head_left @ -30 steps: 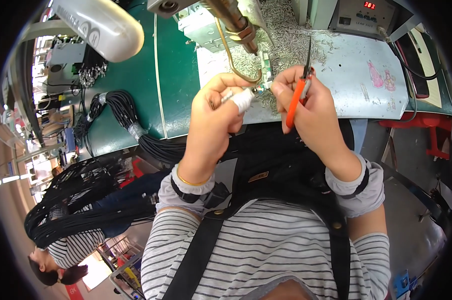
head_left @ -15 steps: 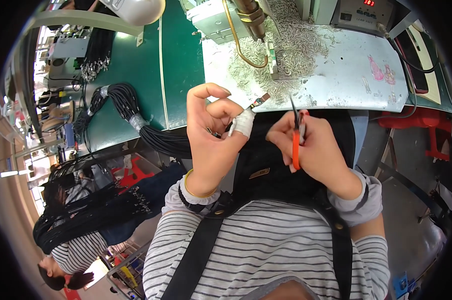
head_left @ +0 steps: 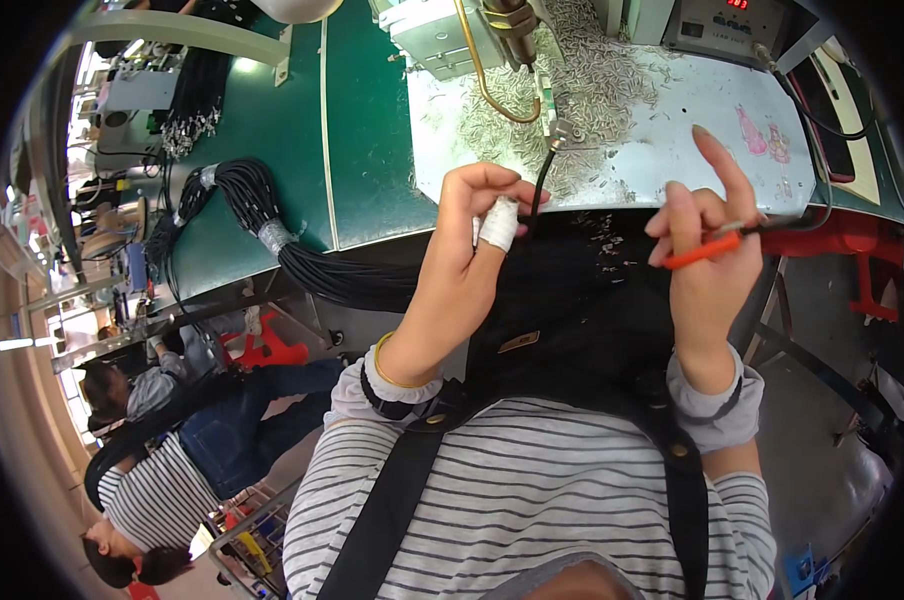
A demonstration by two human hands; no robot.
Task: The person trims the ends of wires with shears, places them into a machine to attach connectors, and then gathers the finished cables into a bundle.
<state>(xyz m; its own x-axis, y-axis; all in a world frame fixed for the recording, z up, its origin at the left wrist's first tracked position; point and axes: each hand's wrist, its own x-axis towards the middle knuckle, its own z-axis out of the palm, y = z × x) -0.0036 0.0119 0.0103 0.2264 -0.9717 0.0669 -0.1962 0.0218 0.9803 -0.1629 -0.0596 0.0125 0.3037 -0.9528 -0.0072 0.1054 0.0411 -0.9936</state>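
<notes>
My left hand [head_left: 467,255], its thumb wrapped in white tape, pinches a thin black cable [head_left: 542,185]. The cable rises from the fingers to a small metal connector [head_left: 560,130] at its end, beside the green-and-white fixture [head_left: 548,105] under the machine's metal head [head_left: 512,32]. Whether connector and fixture touch, I cannot tell. To the right, my right hand [head_left: 712,250] keeps orange-handled scissors [head_left: 702,252] across its palm, with the index finger stretched out. The metal part of the scissors points right, partly hidden by the hand.
Small silvery pieces [head_left: 597,95] lie heaped around the fixture on the light board [head_left: 662,175]. A bundle of black cables [head_left: 337,280] runs across the green table [head_left: 372,130] at left. A control box [head_left: 722,30] stands at back right. Other people [head_left: 172,470] are at far left.
The stripped cable end with coloured wires no longer shows at my left fingers; a connector-tipped cable points toward the fixture. My right hand has moved right, the scissors turning from upright to sideways.
</notes>
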